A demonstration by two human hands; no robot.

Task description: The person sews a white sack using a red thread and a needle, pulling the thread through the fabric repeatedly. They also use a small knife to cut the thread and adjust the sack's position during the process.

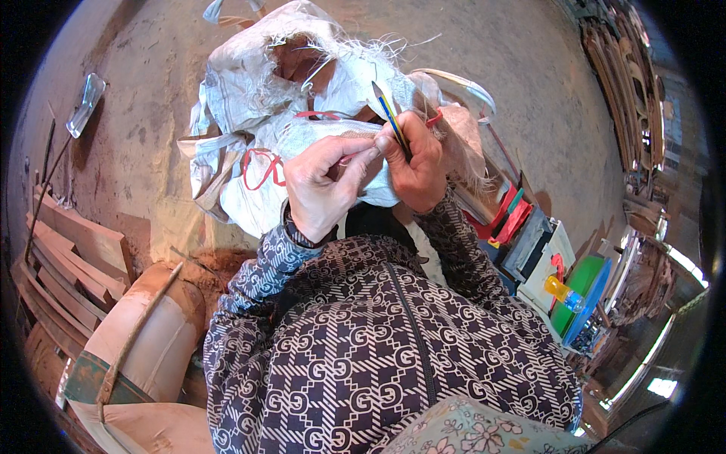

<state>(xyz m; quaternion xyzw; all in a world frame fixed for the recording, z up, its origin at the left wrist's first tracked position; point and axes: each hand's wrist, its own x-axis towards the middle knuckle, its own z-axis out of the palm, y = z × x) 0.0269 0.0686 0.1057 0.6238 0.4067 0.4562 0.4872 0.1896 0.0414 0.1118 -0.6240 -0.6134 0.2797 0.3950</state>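
My right hand (pixel 417 168) is closed around a pencil (pixel 388 111) with blue and yellow stripes, its dark point tilted up and away from me. The fingertips of my left hand (pixel 327 180) are pinched together and meet those of the right. Whatever the left fingers hold, if anything, is too small to make out. Beyond and beneath both hands spreads a crumpled white woven sack (pixel 246 98) with a frayed, torn edge. A red strap (pixel 261 168) loops across the sack beside my left hand.
Wooden boards (pixel 91 242) are stacked at the left, near full sacks (pixel 155 333) with a stick (pixel 136 340) across them. To the right are a green disc (pixel 578 291), a yellow-and-blue bottle (pixel 563 292) and red items (pixel 514 216). Long planks (pixel 616 91) lean at the upper right.
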